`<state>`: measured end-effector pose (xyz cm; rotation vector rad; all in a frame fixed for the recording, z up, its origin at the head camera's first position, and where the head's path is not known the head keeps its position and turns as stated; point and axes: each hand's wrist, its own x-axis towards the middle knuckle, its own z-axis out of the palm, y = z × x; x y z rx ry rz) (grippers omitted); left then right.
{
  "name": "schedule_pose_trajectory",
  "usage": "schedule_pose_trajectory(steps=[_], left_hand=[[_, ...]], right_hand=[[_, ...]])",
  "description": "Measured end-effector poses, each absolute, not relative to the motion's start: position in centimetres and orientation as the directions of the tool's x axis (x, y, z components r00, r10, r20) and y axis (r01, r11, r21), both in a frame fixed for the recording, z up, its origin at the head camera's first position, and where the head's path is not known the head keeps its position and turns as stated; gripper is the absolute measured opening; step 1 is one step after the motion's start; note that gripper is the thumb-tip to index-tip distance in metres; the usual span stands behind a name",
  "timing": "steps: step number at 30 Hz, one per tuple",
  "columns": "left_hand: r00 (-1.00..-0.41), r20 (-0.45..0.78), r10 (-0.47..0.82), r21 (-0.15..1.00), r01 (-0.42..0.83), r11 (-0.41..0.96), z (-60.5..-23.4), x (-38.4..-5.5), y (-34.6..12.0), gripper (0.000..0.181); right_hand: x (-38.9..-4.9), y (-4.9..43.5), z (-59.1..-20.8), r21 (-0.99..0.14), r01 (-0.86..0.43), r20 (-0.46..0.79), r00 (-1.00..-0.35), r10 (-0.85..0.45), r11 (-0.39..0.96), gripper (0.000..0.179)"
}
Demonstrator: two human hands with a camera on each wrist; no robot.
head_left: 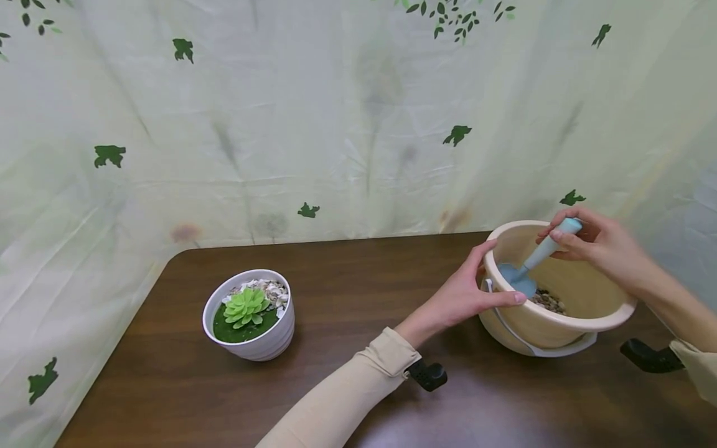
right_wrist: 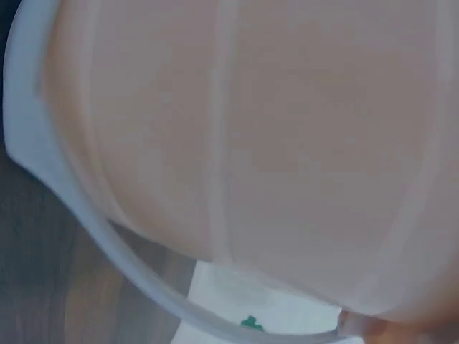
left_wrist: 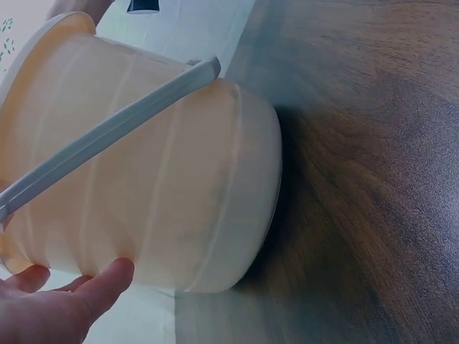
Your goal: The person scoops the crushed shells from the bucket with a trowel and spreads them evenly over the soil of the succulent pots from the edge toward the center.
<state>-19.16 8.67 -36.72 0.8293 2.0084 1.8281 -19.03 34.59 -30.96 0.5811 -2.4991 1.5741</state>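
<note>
A cream bucket [head_left: 596, 324] stands at the right of the table, with small brownish pebbles [head_left: 549, 302] in its bottom. My left hand [head_left: 456, 292] grips its left side, thumb at the rim and fingers round the outer wall. In the left wrist view, that hand's fingertips [left_wrist: 107, 283] rest against the ribbed bucket wall [left_wrist: 179, 201]. My right hand [head_left: 602, 246] holds a light blue toy shovel [head_left: 543, 254] by its handle, over the bucket's far rim. The shovel's blade points down inside, near the left wall. Only the bucket's outside fills the right wrist view.
A white pot [head_left: 269, 345] with a green succulent [head_left: 246, 308] and white stones stands on the left of the brown table [head_left: 358, 298]. The bucket's grey-white handle [head_left: 540, 351] hangs down in front. A leaf-patterned curtain [head_left: 313, 124] hangs behind the table.
</note>
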Motion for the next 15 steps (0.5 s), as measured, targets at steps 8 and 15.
schedule_pose_trajectory(steps=[8,15], left_hand=[[-0.792,0.160,0.589,0.975,0.222,0.033,-36.74,-19.21,8.73,0.089],[-0.791,0.147,0.594,0.979,0.203,0.029,-36.85,-19.13,8.70,0.090]], right_hand=[[-18.91,35.01,-31.16,-0.885,-0.416,0.397,-0.909,-0.128,0.207,0.020],[-19.03,34.98,-31.05,-0.808,-0.312,0.269,-0.950,-0.157,0.501,0.021]])
